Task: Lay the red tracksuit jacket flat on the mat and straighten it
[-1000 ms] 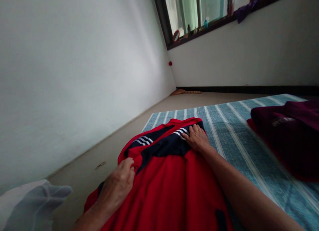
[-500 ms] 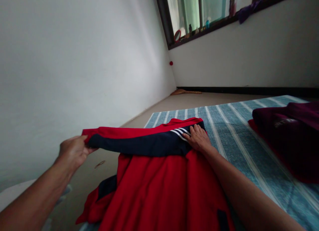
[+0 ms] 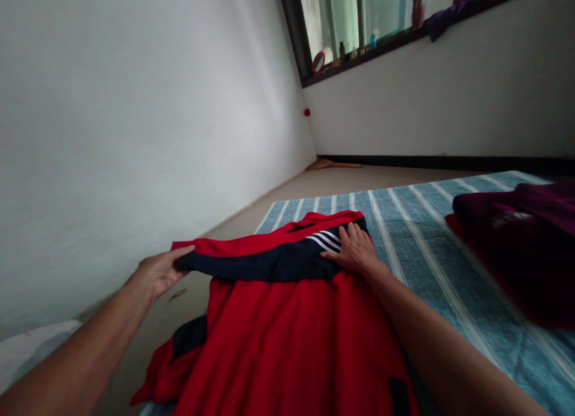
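Observation:
A red jacket with navy panels lies face down or folded over; which of these I cannot tell. One sleeve, red and navy with white stripes near its shoulder end, stretches across the body of the garment to the left. My left hand pinches the far end of that sleeve, thumb on top, holding it raised past the bed's edge. Fingers spread, my right hand presses flat on the sleeve beside the white stripes. The other sleeve hangs loosely at the lower left.
Under the jacket is a blue striped bedsheet. Folded maroon clothes lie to the right. A broom rests on the floor by the wall corner. Small bottles and a round mirror stand on the windowsill.
My left hand has moved to the right and its grip on the sleeve end has shifted, thumb now stretched along the top. The right hand stays on the stripes.

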Motion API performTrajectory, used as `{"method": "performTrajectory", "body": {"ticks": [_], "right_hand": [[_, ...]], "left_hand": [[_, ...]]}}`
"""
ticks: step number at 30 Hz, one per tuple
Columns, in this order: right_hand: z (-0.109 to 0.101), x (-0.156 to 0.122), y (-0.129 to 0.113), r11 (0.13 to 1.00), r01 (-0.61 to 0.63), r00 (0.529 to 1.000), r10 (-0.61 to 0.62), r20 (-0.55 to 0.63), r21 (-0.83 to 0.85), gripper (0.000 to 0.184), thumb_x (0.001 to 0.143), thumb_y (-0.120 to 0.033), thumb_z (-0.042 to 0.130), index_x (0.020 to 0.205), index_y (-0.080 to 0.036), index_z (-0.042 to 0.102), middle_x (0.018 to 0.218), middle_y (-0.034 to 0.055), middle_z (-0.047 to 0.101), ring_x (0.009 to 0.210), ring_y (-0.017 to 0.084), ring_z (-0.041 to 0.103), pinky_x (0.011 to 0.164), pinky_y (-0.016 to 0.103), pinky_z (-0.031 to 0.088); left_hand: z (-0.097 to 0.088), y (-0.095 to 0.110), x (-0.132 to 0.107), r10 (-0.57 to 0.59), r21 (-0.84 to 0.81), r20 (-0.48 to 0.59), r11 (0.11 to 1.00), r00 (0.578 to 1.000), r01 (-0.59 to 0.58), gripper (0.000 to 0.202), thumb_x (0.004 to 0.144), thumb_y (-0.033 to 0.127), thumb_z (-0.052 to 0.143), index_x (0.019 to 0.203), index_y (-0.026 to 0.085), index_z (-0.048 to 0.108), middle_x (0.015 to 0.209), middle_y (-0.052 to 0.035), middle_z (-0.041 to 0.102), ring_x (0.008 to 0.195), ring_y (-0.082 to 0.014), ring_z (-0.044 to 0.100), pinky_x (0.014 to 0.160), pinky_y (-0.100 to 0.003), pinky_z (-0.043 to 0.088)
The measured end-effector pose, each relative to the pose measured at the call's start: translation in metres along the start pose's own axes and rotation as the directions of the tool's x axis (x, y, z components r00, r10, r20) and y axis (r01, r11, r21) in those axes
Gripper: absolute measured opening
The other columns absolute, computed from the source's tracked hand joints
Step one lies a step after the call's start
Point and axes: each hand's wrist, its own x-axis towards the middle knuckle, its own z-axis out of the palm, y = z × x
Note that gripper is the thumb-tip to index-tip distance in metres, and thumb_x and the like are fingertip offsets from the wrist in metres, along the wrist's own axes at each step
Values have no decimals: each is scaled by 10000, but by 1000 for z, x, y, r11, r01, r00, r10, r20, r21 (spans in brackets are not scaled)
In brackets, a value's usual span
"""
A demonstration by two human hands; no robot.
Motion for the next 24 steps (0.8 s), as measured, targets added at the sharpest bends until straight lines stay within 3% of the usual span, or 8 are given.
{"method": "performTrajectory", "body": {"ticks": [3,8,12,16,20,23,24], "right_hand": [[-3,-3,0,1000,12,1000,-12,5,-7,1132,670,-864,442,1451,-63,267,1505,257,176,1384,370,164,1076,447,147],[-5,-4,-1,1000,15,1000,-15,18,-14,1176,601,-892,476,1447,-98,283,1501,258,181,1381,381,170,1070,461,156],[-5,-3,-1,1000,16,1000,-16,17,-8,1184,598,-898,467,1450,-97,286,1501,264,171,1382,394,163,1072,461,156],[-4,-3,-1,1000,18,1000,-18,10,-1,1186,599,-892,478,1452,-91,281,1500,264,174,1379,395,165,1069,463,164],[-3,-4,0,1000,17,1000,-18,8,2,1175,609,-892,467,1449,-90,286,1502,260,172,1379,390,168,1071,462,161],[-2,-3,1,1000,22,1000,-22,0,-2,1179,615,-892,460,1455,-87,274,1501,261,177,1378,388,175,1071,461,168],[-2,-3,1,1000,26,1000,-26,-3,-4,1179,616,-892,460,1456,-86,272,1500,262,182,1377,389,181,1071,460,172]], "left_hand": [[1,26,8,-15,-128,1,992,1000,15,166,720,-45,542,798,102,545,658,15,615,650,-116,573,644,-271,531],[-1,67,18,109,-211,-76,970,991,-123,220,703,-60,547,854,98,522,716,55,576,696,-74,538,804,-306,498],[-1,72,12,96,-198,-95,974,991,-113,179,708,-47,546,812,88,493,701,42,557,682,-86,515,856,-400,473],[5,78,2,107,-263,-33,958,994,-112,177,738,-68,467,842,71,506,774,8,585,751,-87,549,871,-336,464],[16,102,-29,264,-391,51,893,963,-224,240,792,-44,428,991,23,543,909,-25,618,859,-89,571,913,-294,436],[23,112,-77,356,-389,147,878,923,-277,275,809,30,459,1059,38,571,965,-23,646,858,-102,592,878,-302,458],[24,111,-95,341,-381,204,891,918,-247,277,791,58,476,1046,62,584,960,-23,658,862,-132,611,836,-321,485]]}}
